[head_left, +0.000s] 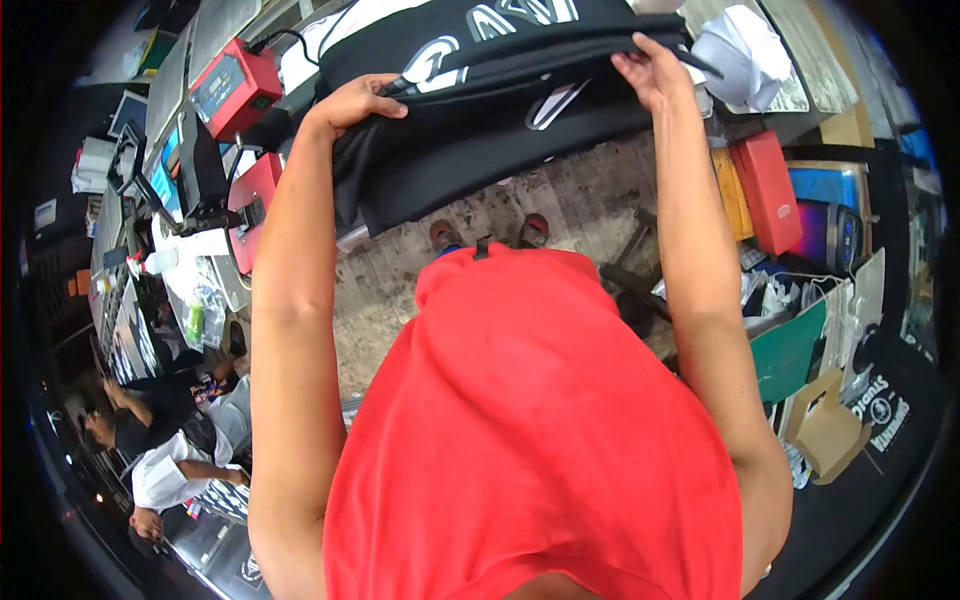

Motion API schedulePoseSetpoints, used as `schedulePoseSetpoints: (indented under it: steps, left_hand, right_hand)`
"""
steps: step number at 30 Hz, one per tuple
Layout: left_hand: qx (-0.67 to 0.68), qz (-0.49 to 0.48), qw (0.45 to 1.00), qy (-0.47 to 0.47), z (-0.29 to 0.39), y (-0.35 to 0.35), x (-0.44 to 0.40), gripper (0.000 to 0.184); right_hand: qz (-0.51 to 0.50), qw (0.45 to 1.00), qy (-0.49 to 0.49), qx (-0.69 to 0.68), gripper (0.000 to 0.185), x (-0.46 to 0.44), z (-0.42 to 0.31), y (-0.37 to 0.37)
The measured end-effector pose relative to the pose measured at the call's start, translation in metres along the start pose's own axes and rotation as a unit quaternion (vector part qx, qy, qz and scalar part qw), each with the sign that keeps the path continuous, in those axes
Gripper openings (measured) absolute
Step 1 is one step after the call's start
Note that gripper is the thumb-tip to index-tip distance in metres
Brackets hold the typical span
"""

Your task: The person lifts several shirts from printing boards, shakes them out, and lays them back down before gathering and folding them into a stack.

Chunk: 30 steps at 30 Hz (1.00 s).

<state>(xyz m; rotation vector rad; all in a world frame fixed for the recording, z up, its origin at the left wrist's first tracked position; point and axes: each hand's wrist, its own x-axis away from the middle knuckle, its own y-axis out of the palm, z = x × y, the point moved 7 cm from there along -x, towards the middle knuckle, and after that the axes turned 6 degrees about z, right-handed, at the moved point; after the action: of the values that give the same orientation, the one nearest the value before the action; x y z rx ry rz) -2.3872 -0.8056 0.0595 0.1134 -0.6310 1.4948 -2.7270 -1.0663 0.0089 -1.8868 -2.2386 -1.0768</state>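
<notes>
A black garment (pixel 480 140) with white printed lettering hangs over the front of the work surface ahead of me. Its upper part lies flat, and the lower part drapes down in folds. My left hand (pixel 358 104) pinches the cloth at its left side, thumb on top. At the right side, my right hand (pixel 655 72) has its fingers curled on the same cloth near the fold. Between the two hands the fabric is stretched in a long ridge. Part of the lettering disappears into the folds.
On the left stand a red machine box (pixel 235 90) with a cable and a monitor on an arm (pixel 127 158). To the right are a crumpled white cloth (pixel 740 58), a red box (pixel 766 192) and an open cardboard box (pixel 826 425). Other people (pixel 180 465) are at the lower left.
</notes>
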Motion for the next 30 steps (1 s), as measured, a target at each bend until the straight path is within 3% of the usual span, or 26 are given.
schedulePoseSetpoints:
  steps: [2,3,11,14,16,18,20,26,28,30]
  left_hand:
    - [0.079,0.008,0.997,-0.009,-0.007,-0.005,0.0,0.054]
    - [0.038,0.016,0.999,0.018,-0.003,-0.006,-0.002,0.051]
    - [0.09,0.03,0.995,-0.018,-0.013,-0.012,-0.007,0.045]
    - [0.059,0.037,0.998,0.001,-0.01,-0.006,-0.001,0.043]
    - [0.007,0.081,0.997,0.02,0.003,0.009,0.018,0.042]
    - [0.019,0.055,0.998,-0.018,-0.006,0.032,0.028,0.045]
    - [-0.051,0.046,0.998,0.005,-0.02,0.047,0.027,0.055]
    - [-0.085,0.071,0.994,-0.019,0.005,0.064,0.046,0.063]
    - [-0.102,0.077,0.991,0.039,0.007,0.07,0.047,0.062]
    - [-0.256,0.102,0.948,0.156,0.019,0.08,0.048,0.059]
  right_hand:
    - [0.008,0.999,-0.018,0.033,0.013,-0.003,-0.015,0.027]
    - [0.004,0.998,-0.032,0.048,0.013,-0.009,-0.019,0.037]
    - [0.011,0.998,0.01,0.057,0.013,-0.024,-0.016,0.06]
    - [0.011,0.999,0.01,0.039,0.009,-0.026,-0.014,0.039]
    - [-0.086,0.995,0.048,-0.002,0.008,-0.015,-0.007,0.022]
    - [-0.039,0.999,0.036,0.003,0.008,0.011,0.006,-0.008]
    - [0.01,0.998,0.052,-0.015,0.007,0.02,0.027,-0.043]
    - [0.052,0.995,0.074,-0.043,0.009,0.04,0.049,-0.074]
    - [0.058,0.994,0.079,-0.045,0.009,0.043,0.052,-0.077]
    - [0.09,0.991,0.086,-0.047,0.009,0.046,0.058,-0.084]
